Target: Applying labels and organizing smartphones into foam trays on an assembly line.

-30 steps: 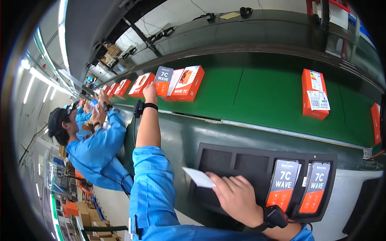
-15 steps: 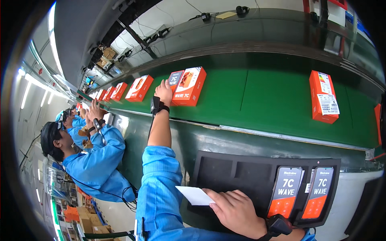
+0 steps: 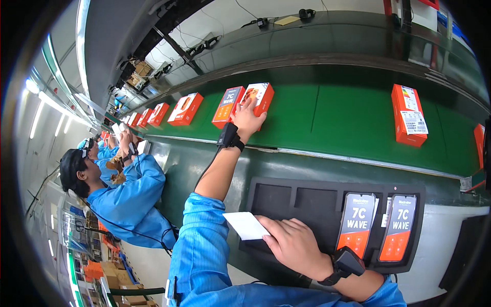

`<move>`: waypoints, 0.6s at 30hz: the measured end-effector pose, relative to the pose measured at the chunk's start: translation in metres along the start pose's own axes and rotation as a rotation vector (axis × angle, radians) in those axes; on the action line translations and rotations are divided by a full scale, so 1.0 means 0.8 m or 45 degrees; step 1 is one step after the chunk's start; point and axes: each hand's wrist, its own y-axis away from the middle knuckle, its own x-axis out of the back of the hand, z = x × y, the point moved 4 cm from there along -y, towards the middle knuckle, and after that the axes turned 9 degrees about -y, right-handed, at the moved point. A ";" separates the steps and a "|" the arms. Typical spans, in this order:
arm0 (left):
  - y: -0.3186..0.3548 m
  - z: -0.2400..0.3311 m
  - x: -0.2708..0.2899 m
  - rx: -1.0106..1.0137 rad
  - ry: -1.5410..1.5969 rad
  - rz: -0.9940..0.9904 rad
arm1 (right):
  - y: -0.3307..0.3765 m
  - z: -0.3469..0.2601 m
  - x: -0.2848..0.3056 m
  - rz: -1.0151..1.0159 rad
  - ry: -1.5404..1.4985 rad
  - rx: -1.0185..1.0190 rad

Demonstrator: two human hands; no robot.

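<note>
My left hand (image 3: pixel 248 118) reaches over the green belt, fingers spread across the near side of an orange box with a white printed top (image 3: pixel 262 93). Just left of it, touching or nearly so, lies an orange box showing a grey-and-orange phone face (image 3: pixel 227 106). Between the thumb and fingers of my right hand (image 3: pixel 296 243) is a small white card or folded paper (image 3: pixel 246 225). That hand hovers over a black tray (image 3: pixel 266 197). Two phones with grey-and-orange screen films, one (image 3: pixel 356 220) beside another (image 3: pixel 398 225), rest in its right compartments.
Several more orange boxes (image 3: pixel 185 109) line the green belt (image 3: pixel 337 112) to the left. A labelled orange box (image 3: pixel 409 115) stands at the right. A co-worker in blue (image 3: pixel 130 197) works at my left. A metal ledge (image 3: pixel 209 153) edges the belt.
My left hand has shifted right, from the phone-faced box to the white-topped one. The phone-faced box now shows more fully. My right hand, still with the white card, appears slightly higher.
</note>
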 end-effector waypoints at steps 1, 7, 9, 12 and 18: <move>0.006 0.006 0.003 -0.009 -0.006 0.001 | 0.001 0.000 0.001 0.011 -0.004 0.000; 0.018 0.024 0.027 -0.211 0.111 0.249 | 0.004 -0.001 0.005 0.028 -0.014 0.053; 0.002 -0.001 0.049 -0.226 -0.010 0.500 | 0.004 -0.002 0.007 0.045 -0.038 0.104; -0.024 -0.062 0.064 -0.078 -0.090 0.581 | 0.005 0.000 0.007 0.054 -0.065 0.106; -0.045 -0.119 0.022 -0.218 0.181 0.235 | 0.007 0.001 0.007 0.065 -0.090 0.089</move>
